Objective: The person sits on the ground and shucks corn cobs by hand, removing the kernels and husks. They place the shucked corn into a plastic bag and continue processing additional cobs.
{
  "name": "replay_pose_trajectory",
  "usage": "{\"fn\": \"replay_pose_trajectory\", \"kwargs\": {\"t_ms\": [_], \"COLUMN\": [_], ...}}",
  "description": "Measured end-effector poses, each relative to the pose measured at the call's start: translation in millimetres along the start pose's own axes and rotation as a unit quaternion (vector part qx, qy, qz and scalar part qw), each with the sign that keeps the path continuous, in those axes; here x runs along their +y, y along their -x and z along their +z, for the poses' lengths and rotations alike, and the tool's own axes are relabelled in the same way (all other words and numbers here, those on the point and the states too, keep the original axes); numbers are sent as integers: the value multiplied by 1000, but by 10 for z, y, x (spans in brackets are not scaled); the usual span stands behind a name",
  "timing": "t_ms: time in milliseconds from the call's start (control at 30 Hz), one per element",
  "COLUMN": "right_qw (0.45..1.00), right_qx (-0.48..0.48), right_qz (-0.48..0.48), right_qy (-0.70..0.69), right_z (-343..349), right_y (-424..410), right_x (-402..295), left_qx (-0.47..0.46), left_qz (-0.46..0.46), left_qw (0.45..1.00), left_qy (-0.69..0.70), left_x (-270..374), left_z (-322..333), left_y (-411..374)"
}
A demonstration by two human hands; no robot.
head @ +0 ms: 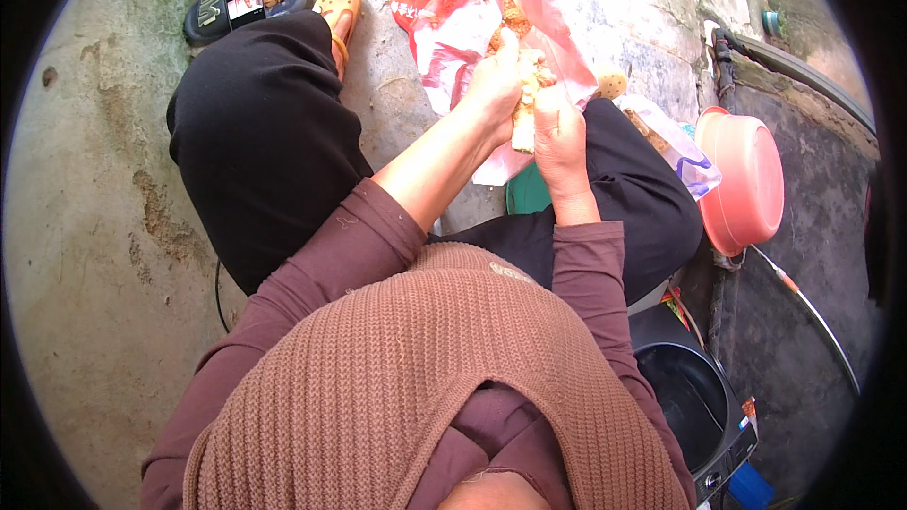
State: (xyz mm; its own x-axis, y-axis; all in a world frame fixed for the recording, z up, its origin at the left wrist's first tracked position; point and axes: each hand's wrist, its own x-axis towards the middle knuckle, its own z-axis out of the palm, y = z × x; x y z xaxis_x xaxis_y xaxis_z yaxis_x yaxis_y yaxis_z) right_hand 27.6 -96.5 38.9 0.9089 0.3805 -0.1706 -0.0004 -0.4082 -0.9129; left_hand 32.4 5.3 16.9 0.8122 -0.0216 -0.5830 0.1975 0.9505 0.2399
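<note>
Between my knees, my left hand [499,81] and my right hand [560,127] close around a pale, knobbly food-like piece [525,103], which may be a root; its exact kind is unclear. Its cut-looking whitish end points down towards me. Beneath and beyond the hands spreads a red and white plastic bag [453,35] bearing writing. Orange-brown crumbly pieces [514,18] lie on the bag just past my left thumb. Part of a green object [528,191] shows below the bag's near edge.
A pink plastic basin [751,177] leans at the right, beside a clear plastic bag [669,142]. Nearer me stands a black cooker with a pan [684,397]. At upper left, a smartphone [244,0] rests on a dark slipper [205,18]. My feet wear yellow clogs [339,3].
</note>
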Motion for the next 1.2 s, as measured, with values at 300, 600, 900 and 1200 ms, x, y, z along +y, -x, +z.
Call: {"fn": "replay_pose_trajectory", "kwargs": {"t_ms": [300,600,900,1200], "right_qw": [998,999,994,995], "right_qx": [41,-4,41,23], "right_qz": [8,7,36,29], "right_qy": [-43,-50,-93,-90], "right_z": [45,10,69,40], "right_y": [14,-26,-13,-30], "right_x": [57,59,15,69], "left_qx": [-13,-29,7,19], "left_qz": [-14,-24,8,8], "left_qw": [999,999,1000,999], "left_qy": [32,3,-24,-29], "left_x": [18,19,33,45], "left_z": [-3,-51,11,10], "left_y": [-5,-16,16,18]}}
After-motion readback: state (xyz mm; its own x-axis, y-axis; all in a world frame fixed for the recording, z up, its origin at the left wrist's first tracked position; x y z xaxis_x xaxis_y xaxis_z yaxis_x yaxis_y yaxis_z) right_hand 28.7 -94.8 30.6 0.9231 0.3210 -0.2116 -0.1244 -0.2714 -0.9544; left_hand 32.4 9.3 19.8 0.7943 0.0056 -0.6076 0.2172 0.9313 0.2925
